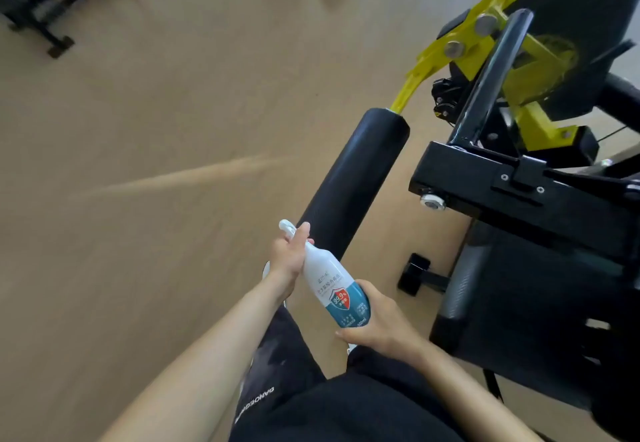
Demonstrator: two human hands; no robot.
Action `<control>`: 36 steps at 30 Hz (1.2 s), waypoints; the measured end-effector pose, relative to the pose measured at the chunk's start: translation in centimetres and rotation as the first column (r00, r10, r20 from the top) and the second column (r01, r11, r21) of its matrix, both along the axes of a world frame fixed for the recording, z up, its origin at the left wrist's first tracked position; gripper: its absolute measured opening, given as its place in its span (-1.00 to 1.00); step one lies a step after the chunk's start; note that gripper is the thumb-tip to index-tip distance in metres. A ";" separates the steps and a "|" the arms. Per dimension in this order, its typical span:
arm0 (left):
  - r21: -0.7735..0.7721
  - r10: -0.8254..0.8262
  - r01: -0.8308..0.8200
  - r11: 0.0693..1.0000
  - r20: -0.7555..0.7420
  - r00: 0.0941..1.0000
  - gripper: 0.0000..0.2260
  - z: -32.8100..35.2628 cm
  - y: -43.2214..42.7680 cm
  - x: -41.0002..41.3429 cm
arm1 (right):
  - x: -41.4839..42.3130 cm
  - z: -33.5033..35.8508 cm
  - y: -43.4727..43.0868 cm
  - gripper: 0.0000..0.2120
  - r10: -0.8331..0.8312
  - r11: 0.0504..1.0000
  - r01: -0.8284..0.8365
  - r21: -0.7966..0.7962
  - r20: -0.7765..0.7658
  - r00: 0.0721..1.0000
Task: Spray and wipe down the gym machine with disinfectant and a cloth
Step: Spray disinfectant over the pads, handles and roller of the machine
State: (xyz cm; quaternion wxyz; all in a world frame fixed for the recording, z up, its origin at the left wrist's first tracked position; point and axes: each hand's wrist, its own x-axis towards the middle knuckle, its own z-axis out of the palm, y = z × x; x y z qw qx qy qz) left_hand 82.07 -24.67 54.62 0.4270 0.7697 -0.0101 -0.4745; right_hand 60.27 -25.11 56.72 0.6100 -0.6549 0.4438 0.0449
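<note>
Two hands are on our disinfectant spray bottle (332, 282). Our left hand (289, 258) curls round the neck, with one finger reaching up by the white nozzle (286, 226). Our right hand (375, 320) cups the bottom end, fingers wrapped round it. The bottle lies tilted between them, with the nozzle end away from us.

Just past our left hand is the black roller pad (353, 178) of the gym machine (519, 182). The nozzle is very near its close end. The yellow arm (460, 39) and black frame sit off to the right of our right hand.

We think this step is getting the spray ready. To do it well, we should turn the nozzle to face the pad, hold the bottle steady from below, and back off a bit so the mist spreads. Short squirts are best, so nothing drips on the floor (173, 130). We cannot see a cloth, so we will need one close by.
</note>
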 end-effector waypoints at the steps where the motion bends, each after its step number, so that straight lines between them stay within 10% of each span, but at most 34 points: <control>1: -0.004 -0.028 0.028 1.000 -0.005 1.000 -0.69 -0.3 -1.2 0.6 | 0.7 -0.1 -0.2 -0.32 -0.031 1.000 0.031 -0.003 -0.014 0.999; 23: -0.058 -0.511 0.523 0.851 -0.324 0.796 -0.80 -2.7 -14.5 15.3 | 23.0 -1.4 0.5 -0.28 -0.683 0.721 0.692 -0.037 -0.206 0.701; 36: -0.024 -0.771 0.777 0.630 -0.138 0.621 -0.70 -1.8 -13.9 19.1 | 32.3 -3.5 4.9 -0.35 -0.887 0.459 0.884 -0.090 -0.106 0.450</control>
